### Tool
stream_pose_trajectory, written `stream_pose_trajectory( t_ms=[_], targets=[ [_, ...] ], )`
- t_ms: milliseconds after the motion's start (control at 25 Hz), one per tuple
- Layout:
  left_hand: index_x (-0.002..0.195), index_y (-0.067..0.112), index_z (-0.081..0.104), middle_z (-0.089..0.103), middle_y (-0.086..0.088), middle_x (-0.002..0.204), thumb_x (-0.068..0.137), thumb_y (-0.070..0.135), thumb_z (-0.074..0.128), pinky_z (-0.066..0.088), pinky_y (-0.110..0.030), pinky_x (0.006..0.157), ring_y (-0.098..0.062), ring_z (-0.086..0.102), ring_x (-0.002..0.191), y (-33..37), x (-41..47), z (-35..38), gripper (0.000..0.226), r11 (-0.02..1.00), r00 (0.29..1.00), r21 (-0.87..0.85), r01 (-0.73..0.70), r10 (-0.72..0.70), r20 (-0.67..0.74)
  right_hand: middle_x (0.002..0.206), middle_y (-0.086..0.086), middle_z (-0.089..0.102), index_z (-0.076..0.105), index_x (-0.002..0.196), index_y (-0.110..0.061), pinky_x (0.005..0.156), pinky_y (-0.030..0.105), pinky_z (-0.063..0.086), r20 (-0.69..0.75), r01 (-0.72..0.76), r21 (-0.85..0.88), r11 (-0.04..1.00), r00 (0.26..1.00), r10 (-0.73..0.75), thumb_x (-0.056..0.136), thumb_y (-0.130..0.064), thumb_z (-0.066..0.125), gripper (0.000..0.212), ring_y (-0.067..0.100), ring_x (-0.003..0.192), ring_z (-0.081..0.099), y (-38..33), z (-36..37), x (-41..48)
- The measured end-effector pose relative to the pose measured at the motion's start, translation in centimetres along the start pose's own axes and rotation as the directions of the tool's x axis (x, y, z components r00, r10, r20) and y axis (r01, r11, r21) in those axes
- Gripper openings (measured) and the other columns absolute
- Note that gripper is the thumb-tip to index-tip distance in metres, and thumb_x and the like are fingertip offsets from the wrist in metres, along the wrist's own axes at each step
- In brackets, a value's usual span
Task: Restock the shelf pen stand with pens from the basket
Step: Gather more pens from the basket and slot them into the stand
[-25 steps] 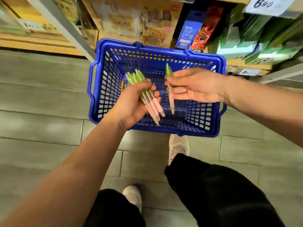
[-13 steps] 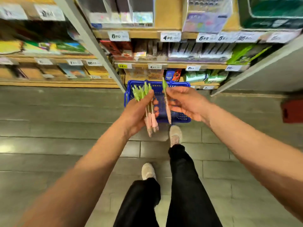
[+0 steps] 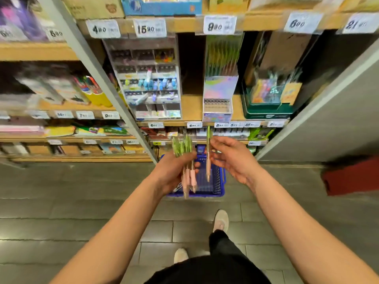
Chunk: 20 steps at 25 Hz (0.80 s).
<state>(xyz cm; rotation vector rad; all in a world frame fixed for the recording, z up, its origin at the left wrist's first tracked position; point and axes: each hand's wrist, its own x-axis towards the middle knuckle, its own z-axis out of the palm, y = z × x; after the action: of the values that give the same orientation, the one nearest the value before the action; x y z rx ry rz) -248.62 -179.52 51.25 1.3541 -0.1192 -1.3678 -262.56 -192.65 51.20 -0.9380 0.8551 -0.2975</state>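
Closest in, short of the blue basket [image 3: 214,188]: dark trousers [image 3: 217,269] and two pale shoes [image 3: 221,220] on grey floor tiles [image 3: 82,222]. Over the basket's left half, left hand [image 3: 170,171] curled round a bundle of pens [image 3: 189,175], gripping them mid-barrel; clear green tops fanned upward, pink grips and tips pointing down toward the basket. Over the basket's right half, right hand [image 3: 232,158] turned palm inward, fingers loosely spread, pinching a single pen [image 3: 208,160] of the same make, held upright and apart from the bundle. Beyond and above the basket, on the wooden shelf [image 3: 191,107]: the pen stand [image 3: 218,107], an iridescent card box with rows of round holes in its front tray and a striped green backing card. Blurred, hard to read in detail.
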Motion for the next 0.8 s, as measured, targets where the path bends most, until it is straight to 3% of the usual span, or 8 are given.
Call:
stream_pose_trajectory(
  t_ms=[120,280,440,680,800],
  targets=[
    [0.116,0.001,0.065,0.071,-0.010,0.083,0.095,0.012,0.070,0.062,-0.032,0.064,-0.020,0.069,0.071,2.2,1.5,2.5,0.025,1.000,1.000,-0.004,-0.028,0.028,0.015,0.093,0.002,0.077,0.079,0.089,-0.022,0.067,0.024,0.057,0.026,0.026,0.013,1.000,0.999,-0.026,0.096,-0.017,0.066,0.015,0.015,0.078,0.074,-3.4,-1.5,1.0],
    [0.112,-0.002,0.070,0.073,-0.014,0.084,0.090,0.019,0.075,0.060,-0.033,0.060,-0.022,0.069,0.069,4.5,4.8,5.6,0.031,0.996,0.997,-0.051,-0.072,0.072,0.000,0.091,0.003,0.077,0.072,0.101,-0.013,0.068,0.025,0.058,0.030,0.047,0.046,0.998,0.998,-0.049,0.095,-0.015,0.067,0.008,0.020,0.081,0.076,-6.9,-4.0,3.5],
    [0.094,0.009,0.082,0.074,-0.015,0.087,0.097,0.025,0.067,0.058,-0.031,0.058,-0.021,0.068,0.064,5.2,9.2,7.1,0.022,0.988,0.991,-0.079,-0.130,0.131,0.003,0.087,0.003,0.076,0.069,0.102,-0.009,0.068,0.025,0.059,0.018,0.026,0.057,0.998,0.999,-0.027,0.096,-0.011,0.065,0.007,0.019,0.078,0.075,-8.7,-5.8,7.0],
    [0.107,0.004,0.078,0.068,-0.010,0.076,0.088,0.040,0.073,0.055,-0.031,0.053,-0.020,0.063,0.058,7.3,18.8,6.3,0.040,0.993,0.992,-0.082,-0.086,0.093,0.089,0.087,0.006,0.073,0.069,0.103,-0.007,0.069,0.025,0.059,-0.067,0.069,0.073,0.995,0.996,-0.064,0.094,-0.008,0.067,0.009,0.015,0.074,0.072,-9.2,-7.9,14.7],
    [0.106,0.009,0.079,0.066,-0.008,0.073,0.088,0.041,0.076,0.055,-0.032,0.056,-0.019,0.062,0.061,7.5,23.8,5.4,0.037,0.993,0.982,-0.017,-0.118,0.119,0.146,0.090,0.008,0.074,0.069,0.103,-0.007,0.069,0.024,0.059,-0.078,0.096,0.076,0.992,0.993,-0.090,0.095,-0.009,0.066,0.010,0.016,0.076,0.072,-8.4,-9.0,19.2]
  ],
)
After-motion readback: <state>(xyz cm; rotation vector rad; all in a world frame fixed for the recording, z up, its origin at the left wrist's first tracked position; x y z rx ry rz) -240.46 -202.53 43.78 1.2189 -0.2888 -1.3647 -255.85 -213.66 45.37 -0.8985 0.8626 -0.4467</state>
